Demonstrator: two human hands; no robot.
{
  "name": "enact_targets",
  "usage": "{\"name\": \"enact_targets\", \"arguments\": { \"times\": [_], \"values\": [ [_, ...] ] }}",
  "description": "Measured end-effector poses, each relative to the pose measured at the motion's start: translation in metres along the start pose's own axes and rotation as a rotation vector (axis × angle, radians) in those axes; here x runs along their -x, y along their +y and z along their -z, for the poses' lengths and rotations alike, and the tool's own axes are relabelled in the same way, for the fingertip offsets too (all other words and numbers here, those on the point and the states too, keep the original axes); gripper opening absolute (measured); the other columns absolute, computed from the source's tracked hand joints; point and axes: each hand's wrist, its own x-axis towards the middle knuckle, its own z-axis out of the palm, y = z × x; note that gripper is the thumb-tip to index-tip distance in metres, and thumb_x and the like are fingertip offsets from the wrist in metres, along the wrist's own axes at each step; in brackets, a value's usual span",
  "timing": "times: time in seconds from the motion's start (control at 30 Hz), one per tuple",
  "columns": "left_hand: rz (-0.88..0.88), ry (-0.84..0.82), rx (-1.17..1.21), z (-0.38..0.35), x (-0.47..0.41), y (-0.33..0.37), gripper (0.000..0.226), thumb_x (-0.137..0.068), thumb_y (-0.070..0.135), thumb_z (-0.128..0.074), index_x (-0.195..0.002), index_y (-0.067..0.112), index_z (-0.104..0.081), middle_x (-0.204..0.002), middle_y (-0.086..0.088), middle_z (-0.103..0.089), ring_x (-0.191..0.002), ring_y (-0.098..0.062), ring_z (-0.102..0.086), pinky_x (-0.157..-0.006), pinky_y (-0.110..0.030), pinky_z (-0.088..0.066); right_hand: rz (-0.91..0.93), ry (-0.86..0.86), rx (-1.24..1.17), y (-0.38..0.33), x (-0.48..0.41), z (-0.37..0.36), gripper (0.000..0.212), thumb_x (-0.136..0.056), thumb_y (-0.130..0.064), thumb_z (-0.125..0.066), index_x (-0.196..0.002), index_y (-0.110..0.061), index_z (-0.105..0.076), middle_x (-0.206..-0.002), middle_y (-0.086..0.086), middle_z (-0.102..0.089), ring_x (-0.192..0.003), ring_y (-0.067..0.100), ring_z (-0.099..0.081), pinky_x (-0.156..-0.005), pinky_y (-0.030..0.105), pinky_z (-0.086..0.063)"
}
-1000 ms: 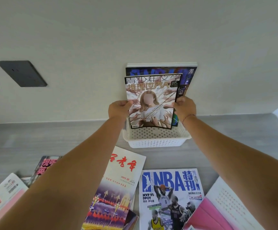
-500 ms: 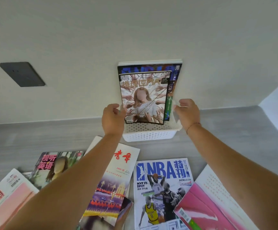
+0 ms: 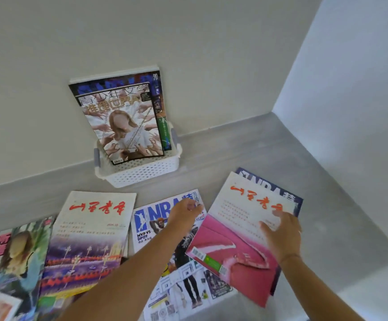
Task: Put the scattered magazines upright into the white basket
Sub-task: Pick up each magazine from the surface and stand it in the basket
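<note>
Grey tabletop (image 3: 246, 149) is bounded by pale walls. Six loose magazines are counted lying flat along it (some overlapping). The white basket (image 3: 142, 170) stands against the back wall; three upright magazines (image 3: 125, 121) are held in it. The left hand (image 3: 183, 214) is positioned over an NBA magazine (image 3: 149, 218), fingers loosely curled. The right hand (image 3: 281, 237) is laid on a pink-covered magazine (image 3: 232, 242), fingers spread.

Plain off-white wall (image 3: 188, 31) meeting a bluish side wall (image 3: 362, 77) — grey wood-grain surface (image 3: 269, 147) below, softly lit.
</note>
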Motion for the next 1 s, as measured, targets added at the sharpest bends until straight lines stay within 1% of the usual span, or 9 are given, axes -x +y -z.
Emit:
{"name": "enact_targets", "arguments": {
  "times": [0.13, 0.37, 0.47, 0.53, 0.6, 0.7, 0.77, 0.9, 1.0],
  "values": [
    [-0.009, -0.049, -0.043, -0.023, 0.005, 0.013, 0.045, -0.089, 0.032, -0.057, -0.127, 0.009, -0.051, -0.121, -0.007, -0.059, -0.106, -0.022, -0.056, -0.091, -0.033, -0.045, -0.128, 0.015, -0.019, 0.028, 0.015, 0.003, 0.056, -0.076, -0.024, -0.073, -0.125, -0.01, -0.051, -0.135, 0.014, -0.043, -0.123, 0.035, -0.042, -0.104, 0.045, -0.036],
    [0.21, -0.152, 0.104, -0.041, -0.001, 0.035, 0.036, -0.088, 0.025, -0.059, -0.114, 0.0, -0.06, -0.087, -0.007, -0.062, -0.08, -0.019, -0.058, -0.075, -0.03, -0.05, -0.075, -0.029, -0.059, 0.036, 0.016, 0.004, 0.054, -0.076, -0.021, -0.073, -0.124, -0.011, -0.051, -0.137, 0.01, -0.043, -0.122, 0.034, -0.042, -0.104, 0.04, -0.035],
    [0.172, -0.21, 0.081, -0.054, 0.002, 0.037, 0.048, -0.087, 0.029, -0.062, -0.129, 0.007, -0.051, -0.12, -0.009, -0.054, -0.111, -0.027, -0.054, -0.099, -0.04, -0.043, -0.059, -0.051, 0.017, 0.037, 0.021, 0.001, 0.062, -0.077, -0.027, -0.069, -0.132, -0.019, -0.042, -0.143, 0.003, -0.04, -0.127, 0.03, -0.039, -0.104, 0.045, -0.038],
    [0.13, -0.102, -0.067, -0.06, 0.002, 0.037, 0.057, -0.085, 0.032, -0.063, -0.135, 0.012, -0.043, -0.137, -0.012, -0.039, -0.125, -0.031, -0.043, -0.105, -0.044, -0.038, -0.067, -0.058, 0.059, 0.036, 0.024, 0.0, 0.067, -0.077, -0.03, -0.066, -0.136, -0.025, -0.035, -0.146, -0.003, -0.036, -0.132, 0.025, -0.034, -0.105, 0.047, -0.036],
    [0.129, 0.008, -0.196, -0.062, 0.0, 0.037, 0.064, -0.084, 0.033, -0.063, -0.138, 0.011, -0.036, -0.139, -0.014, -0.035, -0.129, -0.033, -0.036, -0.106, -0.048, -0.036, -0.05, -0.08, 0.154, 0.036, 0.027, -0.004, 0.071, -0.079, -0.037, -0.061, -0.141, -0.028, -0.028, -0.154, -0.007, -0.026, -0.141, 0.021, -0.022, -0.113, 0.048, -0.024],
    [0.142, 0.022, -0.168, -0.057, -0.006, 0.032, 0.059, -0.084, 0.029, -0.063, -0.135, 0.008, -0.04, -0.132, -0.015, -0.046, -0.122, -0.032, -0.046, -0.1, -0.049, -0.043, 0.022, -0.1, 0.298, 0.033, 0.029, -0.01, 0.074, -0.082, -0.046, -0.055, -0.145, -0.03, -0.019, -0.157, -0.011, -0.016, -0.146, 0.02, -0.003, -0.117, 0.052, -0.001],
    [0.136, 0.007, -0.104, -0.047, -0.009, 0.027, 0.048, -0.085, 0.024, -0.063, -0.127, 0.005, -0.05, -0.123, -0.015, -0.057, -0.111, -0.031, -0.057, -0.093, -0.045, -0.05, 0.057, -0.113, 0.313, 0.031, 0.029, -0.013, 0.075, -0.083, -0.049, -0.053, -0.146, -0.029, -0.017, -0.158, -0.01, -0.014, -0.147, 0.02, 0.0, -0.116, 0.053, 0.004],
    [0.027, -0.109, -0.025, -0.031, -0.006, 0.019, 0.03, -0.089, 0.015, -0.059, -0.118, 0.012, -0.051, -0.118, -0.007, -0.061, -0.108, -0.027, -0.06, -0.084, -0.036, -0.052, 0.121, -0.156, 0.301, 0.028, 0.024, -0.018, 0.081, -0.082, -0.052, -0.054, -0.147, -0.026, -0.014, -0.158, -0.007, -0.011, -0.147, 0.021, 0.0, -0.117, 0.05, 0.004],
    [-0.1, -0.174, 0.094, -0.024, 0.003, 0.023, 0.022, -0.09, 0.012, -0.056, -0.109, 0.022, -0.051, -0.113, 0.0, -0.062, -0.108, -0.023, -0.06, -0.079, -0.027, -0.052, 0.158, -0.131, 0.132, 0.024, 0.018, -0.018, 0.09, -0.078, -0.046, -0.065, -0.148, -0.021, -0.014, -0.157, 0.002, -0.016, -0.146, 0.022, -0.01, -0.119, 0.046, -0.011]
  ]
}}
